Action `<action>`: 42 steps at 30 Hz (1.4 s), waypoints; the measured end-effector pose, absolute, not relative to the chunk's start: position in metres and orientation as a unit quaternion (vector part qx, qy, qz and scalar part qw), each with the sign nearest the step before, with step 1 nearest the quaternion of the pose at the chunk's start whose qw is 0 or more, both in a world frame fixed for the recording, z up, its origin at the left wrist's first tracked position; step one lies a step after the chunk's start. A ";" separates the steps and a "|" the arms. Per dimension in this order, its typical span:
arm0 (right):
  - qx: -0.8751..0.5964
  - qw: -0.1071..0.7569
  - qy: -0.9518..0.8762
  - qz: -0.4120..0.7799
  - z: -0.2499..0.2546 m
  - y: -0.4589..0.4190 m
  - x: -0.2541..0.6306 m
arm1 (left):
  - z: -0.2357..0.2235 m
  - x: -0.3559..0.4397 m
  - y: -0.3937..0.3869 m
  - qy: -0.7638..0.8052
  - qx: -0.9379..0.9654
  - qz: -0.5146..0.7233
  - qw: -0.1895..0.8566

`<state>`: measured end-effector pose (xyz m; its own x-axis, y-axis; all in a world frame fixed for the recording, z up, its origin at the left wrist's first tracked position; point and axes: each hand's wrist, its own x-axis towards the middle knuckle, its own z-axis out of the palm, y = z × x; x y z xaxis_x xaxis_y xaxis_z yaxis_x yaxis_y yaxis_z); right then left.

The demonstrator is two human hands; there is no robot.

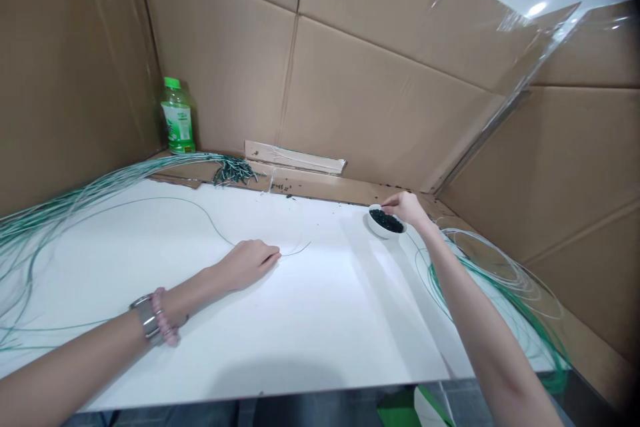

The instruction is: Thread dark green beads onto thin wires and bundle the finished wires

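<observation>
My left hand rests on the white table, its fingers closed on a thin green string. The string's short free end sticks out past my fingertips, and the rest curves away to the left. At the back right, my right hand reaches over the rim of a small white bowl. Tiny dark pieces, which look like beads, lie in the bowl. The fingertips of that hand are pinched together at the pieces; what is between them is too small to make out.
A bundle of green strings with dark clustered ends lies at the back left, near a green bottle. Loose green and white strings coil at the right. Cardboard walls enclose the table.
</observation>
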<state>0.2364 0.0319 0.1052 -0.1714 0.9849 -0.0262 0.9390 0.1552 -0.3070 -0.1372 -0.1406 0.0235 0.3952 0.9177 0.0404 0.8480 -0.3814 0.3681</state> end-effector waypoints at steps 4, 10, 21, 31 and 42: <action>-0.584 0.128 -0.784 0.168 0.092 0.018 0.207 | 0.021 -0.139 -0.139 0.536 0.825 0.116 0.139; -0.520 0.136 -0.809 0.239 0.046 0.000 0.163 | 0.020 -0.139 -0.139 0.534 0.829 0.110 0.128; -0.526 0.168 -0.781 0.290 0.025 -0.001 0.159 | 0.026 -0.137 -0.141 0.537 0.828 0.095 0.130; -0.535 0.188 -0.762 0.313 0.020 0.000 0.161 | 0.027 -0.137 -0.141 0.533 0.832 0.094 0.125; -0.538 0.237 -0.735 0.338 0.013 0.002 0.160 | 0.027 -0.138 -0.142 0.533 0.831 0.094 0.130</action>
<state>0.1603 0.0025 0.0127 -0.3091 0.9509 -0.0157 0.6308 0.1926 -0.7517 -0.1379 -0.1422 0.0271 0.4138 0.9102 0.0176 0.8611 -0.3976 0.3170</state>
